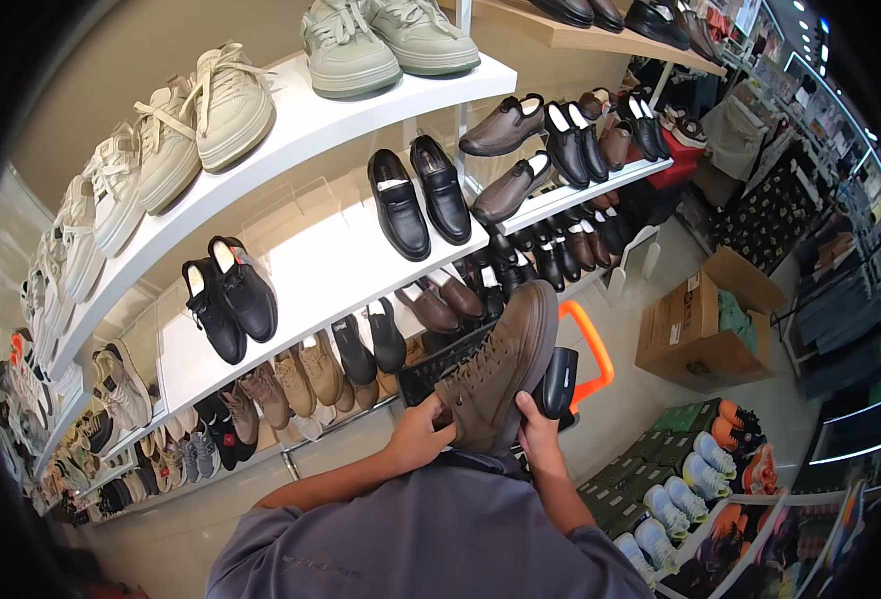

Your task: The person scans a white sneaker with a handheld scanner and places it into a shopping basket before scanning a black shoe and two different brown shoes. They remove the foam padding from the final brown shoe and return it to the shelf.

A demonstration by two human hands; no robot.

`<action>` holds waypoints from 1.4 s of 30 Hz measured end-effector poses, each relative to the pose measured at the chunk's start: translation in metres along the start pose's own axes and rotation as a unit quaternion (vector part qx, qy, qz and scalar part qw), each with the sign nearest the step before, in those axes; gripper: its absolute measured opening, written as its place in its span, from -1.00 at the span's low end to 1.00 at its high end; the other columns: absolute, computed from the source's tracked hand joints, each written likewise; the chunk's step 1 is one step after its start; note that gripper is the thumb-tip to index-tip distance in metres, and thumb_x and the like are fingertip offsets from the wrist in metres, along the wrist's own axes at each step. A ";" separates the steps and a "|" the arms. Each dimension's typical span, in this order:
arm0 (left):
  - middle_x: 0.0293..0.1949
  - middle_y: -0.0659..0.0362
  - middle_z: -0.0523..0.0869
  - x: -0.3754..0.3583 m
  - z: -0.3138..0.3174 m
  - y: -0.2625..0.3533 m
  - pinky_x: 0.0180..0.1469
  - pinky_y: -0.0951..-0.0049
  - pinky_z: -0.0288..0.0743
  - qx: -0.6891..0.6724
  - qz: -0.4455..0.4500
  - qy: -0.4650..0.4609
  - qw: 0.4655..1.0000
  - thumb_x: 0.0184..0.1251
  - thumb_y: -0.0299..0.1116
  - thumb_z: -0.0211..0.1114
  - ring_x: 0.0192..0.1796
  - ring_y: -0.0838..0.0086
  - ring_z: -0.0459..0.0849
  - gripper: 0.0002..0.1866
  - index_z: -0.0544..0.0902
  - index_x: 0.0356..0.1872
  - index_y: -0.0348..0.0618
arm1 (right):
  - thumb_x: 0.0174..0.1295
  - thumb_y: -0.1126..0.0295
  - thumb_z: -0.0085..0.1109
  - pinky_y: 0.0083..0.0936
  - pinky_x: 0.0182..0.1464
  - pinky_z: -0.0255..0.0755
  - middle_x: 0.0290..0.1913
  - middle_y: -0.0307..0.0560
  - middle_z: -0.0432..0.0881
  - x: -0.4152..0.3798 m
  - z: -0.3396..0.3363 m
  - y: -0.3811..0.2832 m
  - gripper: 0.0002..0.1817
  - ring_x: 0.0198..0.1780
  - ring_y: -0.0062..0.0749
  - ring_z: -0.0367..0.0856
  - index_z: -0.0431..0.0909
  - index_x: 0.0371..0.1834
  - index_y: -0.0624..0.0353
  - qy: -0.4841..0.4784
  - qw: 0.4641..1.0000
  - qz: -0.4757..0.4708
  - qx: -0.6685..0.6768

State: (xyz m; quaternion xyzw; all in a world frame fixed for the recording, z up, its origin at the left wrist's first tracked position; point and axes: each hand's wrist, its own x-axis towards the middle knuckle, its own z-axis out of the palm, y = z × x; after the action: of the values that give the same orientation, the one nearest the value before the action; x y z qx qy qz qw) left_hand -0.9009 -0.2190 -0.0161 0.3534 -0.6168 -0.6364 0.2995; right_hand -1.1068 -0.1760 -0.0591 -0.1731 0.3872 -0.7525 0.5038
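Note:
A brown lace-up shoe (500, 374) is held up in front of my body, toe pointing up and away, with its thick sole on the right. My left hand (422, 434) is closed on it at the heel end, fingers curled at the collar. On the sole side, my right hand (540, 431) grips the lower part, thumb raised along the edge. A glossy black piece with a small white mark (559, 382) shows just beyond the right thumb. Behind it rises an orange handle (600, 364), and a black basket-like edge (422, 377) is partly hidden by the shoe.
A white shelf (310, 275) ahead carries black loafers (422, 198) and black lace-up shoes (229, 298). Pale sneakers (231, 105) line the shelf above. Lower rows hold many more shoes. An opened cardboard box (695, 329) stands on the floor right, near running shoes (705, 464) on green boxes.

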 end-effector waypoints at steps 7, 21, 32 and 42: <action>-0.02 0.01 0.68 -0.013 -0.010 0.029 0.11 0.41 0.50 0.033 -0.022 0.052 0.998 0.32 -0.43 0.25 0.05 0.40 0.66 -0.53 0.38 0.22 -0.31 | 0.15 0.48 0.25 -0.18 0.35 0.24 0.29 -0.02 0.38 0.005 0.007 -0.011 -0.30 0.30 -0.15 0.36 0.19 0.38 0.22 -0.001 1.000 -0.012 -0.002; -0.19 0.10 0.75 0.017 -0.020 0.024 -0.11 0.47 0.55 0.117 -0.038 -0.040 0.992 0.34 -0.29 0.24 -0.20 0.50 0.70 -0.65 0.57 0.06 -0.28 | 0.01 0.61 0.32 -0.25 0.41 0.11 0.34 -0.08 0.31 0.007 0.008 -0.015 -0.15 0.38 -0.20 0.26 0.14 0.43 0.18 -0.036 0.999 -0.016 0.001; 0.05 0.18 0.63 0.035 -0.015 0.026 0.14 0.48 0.41 -0.012 -0.073 -0.134 0.988 0.37 -0.32 0.23 0.06 0.57 0.53 -0.58 0.48 0.21 -0.22 | 0.03 0.58 0.34 -0.27 0.42 0.08 0.36 -0.09 0.29 0.004 0.009 -0.023 -0.16 0.38 -0.24 0.24 0.13 0.42 0.19 -0.039 0.999 0.005 -0.006; 0.24 0.12 0.50 0.034 -0.018 0.004 0.31 0.44 0.24 0.015 0.000 -0.137 0.990 0.36 -0.36 0.22 0.26 0.47 0.41 -0.50 0.38 0.28 -0.24 | 0.07 0.53 0.31 -0.22 0.39 0.18 0.31 -0.05 0.37 0.005 0.000 -0.002 -0.20 0.32 -0.18 0.33 0.16 0.41 0.21 -0.039 0.997 -0.035 -0.059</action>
State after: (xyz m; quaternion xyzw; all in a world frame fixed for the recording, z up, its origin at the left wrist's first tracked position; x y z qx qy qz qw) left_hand -0.9053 -0.2574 -0.0146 0.2670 -0.6618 -0.6693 0.2069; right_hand -1.1100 -0.1806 -0.0581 -0.2451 0.4051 -0.7381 0.4807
